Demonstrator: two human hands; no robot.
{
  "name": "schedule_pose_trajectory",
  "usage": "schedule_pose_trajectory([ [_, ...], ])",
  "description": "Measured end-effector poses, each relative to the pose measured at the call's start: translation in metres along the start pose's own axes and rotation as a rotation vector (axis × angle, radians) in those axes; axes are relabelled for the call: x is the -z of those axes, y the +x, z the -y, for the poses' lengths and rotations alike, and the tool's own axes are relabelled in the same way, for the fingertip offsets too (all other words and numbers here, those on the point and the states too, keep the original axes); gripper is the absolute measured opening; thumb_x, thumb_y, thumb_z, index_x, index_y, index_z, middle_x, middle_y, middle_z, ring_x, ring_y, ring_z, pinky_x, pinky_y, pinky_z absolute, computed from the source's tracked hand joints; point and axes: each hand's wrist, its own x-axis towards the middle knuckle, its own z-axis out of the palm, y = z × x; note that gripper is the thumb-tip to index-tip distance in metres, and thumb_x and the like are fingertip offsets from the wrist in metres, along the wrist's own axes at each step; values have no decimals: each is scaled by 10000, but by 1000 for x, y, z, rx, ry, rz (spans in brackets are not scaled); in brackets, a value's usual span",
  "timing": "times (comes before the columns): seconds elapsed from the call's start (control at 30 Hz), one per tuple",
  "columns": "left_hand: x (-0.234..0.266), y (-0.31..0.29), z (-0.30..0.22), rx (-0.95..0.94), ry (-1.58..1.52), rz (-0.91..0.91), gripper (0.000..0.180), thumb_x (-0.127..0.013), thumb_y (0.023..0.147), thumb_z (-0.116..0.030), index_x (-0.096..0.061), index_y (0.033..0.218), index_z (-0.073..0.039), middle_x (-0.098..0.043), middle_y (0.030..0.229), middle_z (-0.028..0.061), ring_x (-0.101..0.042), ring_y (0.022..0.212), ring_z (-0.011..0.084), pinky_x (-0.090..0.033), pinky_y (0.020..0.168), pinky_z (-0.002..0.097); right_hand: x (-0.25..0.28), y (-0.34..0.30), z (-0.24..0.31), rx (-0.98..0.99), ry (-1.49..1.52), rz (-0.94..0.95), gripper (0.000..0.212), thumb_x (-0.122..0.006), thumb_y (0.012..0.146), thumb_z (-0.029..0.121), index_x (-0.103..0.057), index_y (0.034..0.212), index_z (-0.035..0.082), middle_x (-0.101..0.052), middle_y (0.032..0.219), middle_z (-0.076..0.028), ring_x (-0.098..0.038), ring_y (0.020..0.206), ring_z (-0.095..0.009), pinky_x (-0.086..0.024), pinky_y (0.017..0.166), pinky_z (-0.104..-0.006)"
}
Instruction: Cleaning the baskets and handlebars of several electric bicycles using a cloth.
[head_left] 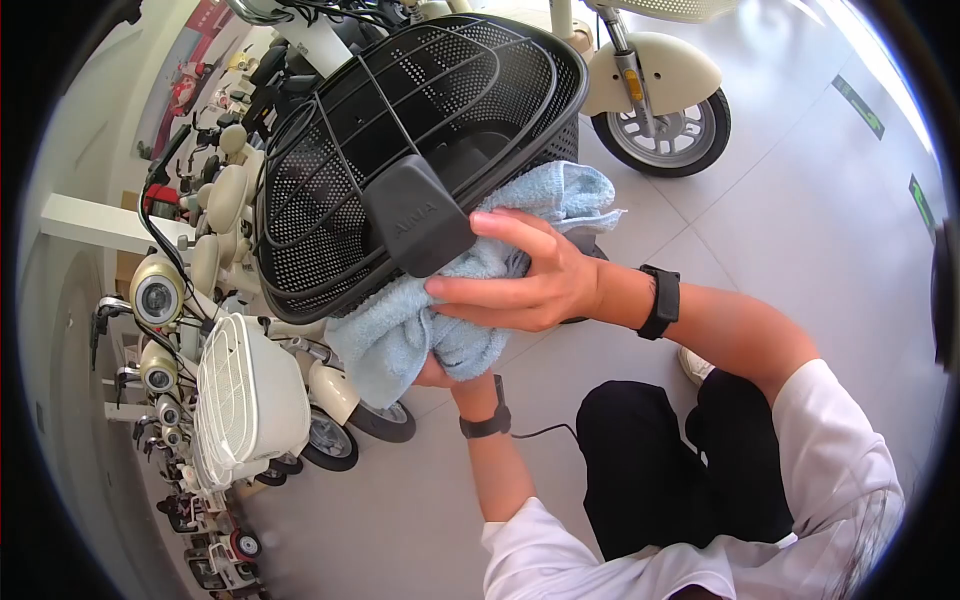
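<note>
A black bicycle-style basket [330,280] with perforated sides, a wire lid and a solid black latch flap [418,215] tilts in front of me. A light blue towelling cloth [385,335] is bunched along its front rim and lower side. My right hand [540,275] is on the cloth, its thumb and a finger bracketing the flap's lower corner and touching it; other fingers are partly hidden. Below, my left hand [435,372] is closed on the hanging part of the cloth, which covers most of its fingers.
The basket sits on the front of a scooter. A cream scooter wheel with mudguard [660,130] stands at upper right. On the left are a white basket [252,400] and a row of scooters with round headlamps [157,298]. Green floor markers [858,107] lie far right.
</note>
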Motion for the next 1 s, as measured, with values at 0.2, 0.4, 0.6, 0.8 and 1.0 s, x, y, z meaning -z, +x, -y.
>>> schedule_pose_trajectory([
  [0.2, 19, 4, -70, 146, -440, 328, 404, -790, 781, -161, -677, 1154, -53, -628, 1267, 166, -581, 1185, 379, -415, 1029, 516, 77, -25, -21, -89, -90, 371, 283, -694, 735, 103, -728, 1016, 98, -607, 1249, -56, -539, 1192, -231, -405, 1068, -459],
  [0.4, 16, 13, -76, 88, -369, 383, 324, -771, 745, -110, -745, 1068, -122, -665, 1223, 113, -610, 1150, 362, -422, 1023, 523, 90, -31, -25, -152, -113, 416, 449, -797, 582, 139, -698, 1014, 69, -573, 1222, -88, -516, 1096, -313, -441, 979, -463],
  [0.6, 24, 22, -51, 77, -328, 280, 320, -764, 739, -98, -746, 1058, -120, -684, 1167, 93, -621, 1119, 344, -444, 983, 515, 66, -7, -3, -189, -103, 306, 416, -788, 594, 126, -689, 994, 75, -570, 1187, -89, -511, 1058, -326, -449, 935, -455],
  [0.8, 34, -37, -69, 267, -476, 457, 358, -744, 737, -56, -722, 1094, -76, -675, 1181, 125, -616, 1117, 353, -439, 995, 497, 87, -59, -5, -105, 18, 660, 454, -788, 562, 100, -692, 1005, 70, -574, 1137, -90, -528, 1018, -313, -461, 913, -445],
  [1.0, 28, 47, -38, 50, -291, 191, 371, -768, 713, -31, -739, 1077, -96, -682, 1161, 122, -627, 1101, 361, -463, 965, 493, 56, 20, 1, -206, -51, 299, 413, -784, 617, 125, -675, 1011, 69, -573, 1124, -86, -522, 971, -307, -452, 860, -425],
])
